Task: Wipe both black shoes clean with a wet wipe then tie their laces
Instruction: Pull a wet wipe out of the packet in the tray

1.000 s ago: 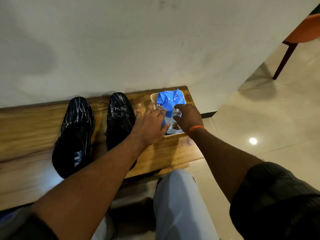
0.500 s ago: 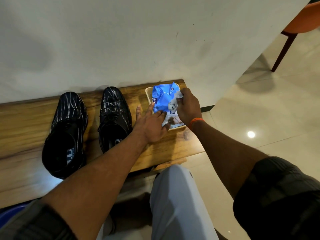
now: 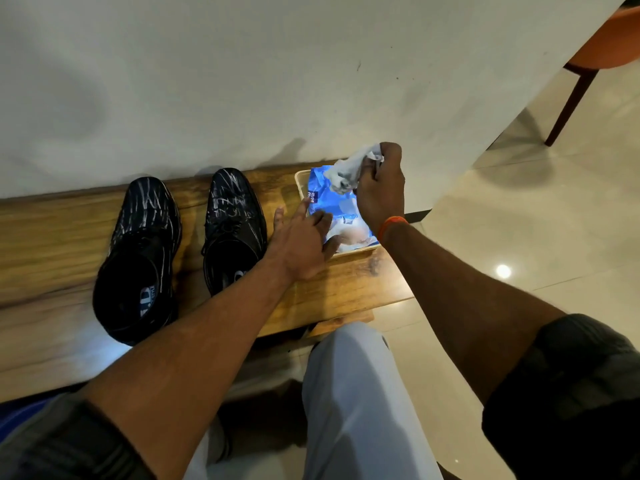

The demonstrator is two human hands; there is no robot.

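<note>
Head view: right hand [image 3: 379, 195] is pinching a crumpled white wet wipe [image 3: 351, 168] above the glossy blue crinkled pack [image 3: 327, 199]; left hand [image 3: 301, 240], fingers flat, is pressing it at 9 o'clock.

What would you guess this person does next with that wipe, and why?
Probably pull the wet wipe fully free and carry it to the nearer black shoe. The right hand pinches it above the blue pack, the left hand presses the pack down, and both shoes show white streaks.

Glossy black shoes [image 3: 138, 258] (streaked white) sit on a grainy wooden bench [image 3: 52, 244] beside a shiny plastic wipe pack [image 3: 329, 199].
</note>
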